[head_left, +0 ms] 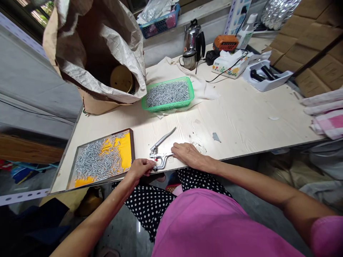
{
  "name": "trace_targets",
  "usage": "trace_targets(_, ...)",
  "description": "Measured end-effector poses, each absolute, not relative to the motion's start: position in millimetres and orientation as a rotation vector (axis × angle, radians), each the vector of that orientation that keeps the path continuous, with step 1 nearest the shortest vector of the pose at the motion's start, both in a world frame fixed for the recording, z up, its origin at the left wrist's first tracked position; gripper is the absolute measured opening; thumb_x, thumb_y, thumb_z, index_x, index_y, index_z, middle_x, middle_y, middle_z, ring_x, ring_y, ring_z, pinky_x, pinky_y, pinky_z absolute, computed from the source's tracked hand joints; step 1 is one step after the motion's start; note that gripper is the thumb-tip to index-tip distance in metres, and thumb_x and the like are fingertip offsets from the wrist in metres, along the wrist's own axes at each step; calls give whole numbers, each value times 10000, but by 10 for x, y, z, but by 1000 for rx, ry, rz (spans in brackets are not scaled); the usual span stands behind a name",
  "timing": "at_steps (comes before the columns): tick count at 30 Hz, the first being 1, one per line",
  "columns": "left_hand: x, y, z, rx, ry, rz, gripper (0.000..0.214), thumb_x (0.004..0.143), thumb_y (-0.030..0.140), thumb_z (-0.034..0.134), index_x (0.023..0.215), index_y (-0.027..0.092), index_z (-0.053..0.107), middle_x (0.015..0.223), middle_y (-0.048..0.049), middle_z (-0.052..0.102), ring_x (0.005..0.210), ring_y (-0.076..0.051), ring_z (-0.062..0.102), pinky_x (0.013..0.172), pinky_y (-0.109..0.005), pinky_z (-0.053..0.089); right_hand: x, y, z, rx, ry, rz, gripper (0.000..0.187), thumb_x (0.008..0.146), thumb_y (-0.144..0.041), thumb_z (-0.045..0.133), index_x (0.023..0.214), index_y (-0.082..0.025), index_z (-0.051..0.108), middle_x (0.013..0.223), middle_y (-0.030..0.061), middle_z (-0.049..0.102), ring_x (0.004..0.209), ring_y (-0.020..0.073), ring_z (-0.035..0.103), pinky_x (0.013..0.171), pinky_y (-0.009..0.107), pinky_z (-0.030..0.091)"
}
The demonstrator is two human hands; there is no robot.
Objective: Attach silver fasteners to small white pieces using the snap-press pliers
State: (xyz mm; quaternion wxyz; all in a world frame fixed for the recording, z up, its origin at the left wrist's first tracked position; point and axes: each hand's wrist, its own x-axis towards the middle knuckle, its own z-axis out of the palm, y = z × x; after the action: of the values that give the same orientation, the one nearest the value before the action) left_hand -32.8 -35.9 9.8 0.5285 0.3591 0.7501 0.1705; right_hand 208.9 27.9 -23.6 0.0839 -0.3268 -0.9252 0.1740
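Observation:
Lying on its side near the table's front edge is a pair of silver snap pliers [161, 156], its upper handle raised and a spring showing by the hinge. My right hand [187, 154] is closed round the end of the lower handle. My left hand [141, 167] has thumb and fingers pinched together at the jaw of the pliers, beside a small red part. What sits between those fingertips is too small and hidden to make out. Left of this hand, a shallow tray [132, 144] with a yellow bottom holds many small silver metal pins.
A green basket [191, 93] full of similar pins stands at mid-table. Behind it are a large open sack [107, 46], a metal kettle [192, 37], a metal cup [189, 60], an orange battery [225, 43], a tissue pack [230, 66] and a white holder [265, 80].

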Motion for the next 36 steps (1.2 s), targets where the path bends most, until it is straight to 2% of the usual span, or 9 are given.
trace_targets(5,-315,-284,176,875,1776,256,432,555,542,835,568,169,617,446,53,493,450,-78,396,473,-217,322,2082,271,-243,-963,-2752,484,82,1007,-199,553,962,-168,615,968,51,652,751,146,516,619,319,237)
trace_targets(12,-343,-212,213,887,1732,106,467,522,551,849,511,174,573,451,38,520,441,-78,418,464,-209,296,2091,281,-262,-933,-2760,461,93,1009,-207,549,951,-175,614,934,41,654,707,141,488,614,320,221)
trace_targets(20,-309,-209,220,901,1738,93,447,546,523,844,491,183,559,461,28,531,454,-85,434,478,-217,334,2110,245,-307,-879,-2734,422,156,1030,-204,491,962,-172,627,932,50,647,750,157,497,666,317,291)
trace_targets(24,-315,-215,212,896,1751,106,440,539,525,847,513,182,573,486,27,547,472,-91,456,487,-217,345,2160,321,-289,-835,-2753,500,153,1003,-315,576,1008,-180,648,1065,84,651,884,192,552,747,320,393)
trace_targets(25,-321,-217,206,894,1751,105,443,541,530,846,516,181,574,485,28,546,472,-91,456,486,-216,343,2179,365,-279,-813,-2747,515,220,978,-380,620,1062,-179,650,1159,110,639,972,219,561,800,341,425)
trace_targets(27,-334,-219,193,897,1745,102,446,542,537,847,525,180,580,481,30,540,470,-90,452,487,-216,344,2214,487,-256,-791,-2724,512,496,898,-519,699,1242,-172,610,1397,178,538,1202,303,509,941,437,446)
trace_targets(30,-339,-216,184,904,1741,101,450,526,540,857,528,183,583,469,35,526,463,-92,445,482,-219,343,2225,727,-230,-787,-2771,483,890,790,-654,746,1463,-150,453,1584,247,335,1431,410,316,1087,591,358)
trace_targets(33,-321,-212,200,892,1746,99,453,520,539,859,520,185,577,474,31,533,464,-93,447,476,-219,332,2181,931,-207,-732,-2894,510,1002,741,-690,757,1502,-138,413,1575,251,356,1466,447,263,1114,634,318)
trace_targets(36,-302,-216,222,885,1757,104,442,524,535,855,530,184,586,485,31,544,468,-93,453,476,-215,329,2128,1006,-174,-670,-2940,512,971,738,-662,765,1482,-131,436,1497,241,452,1401,436,358,1091,626,339)
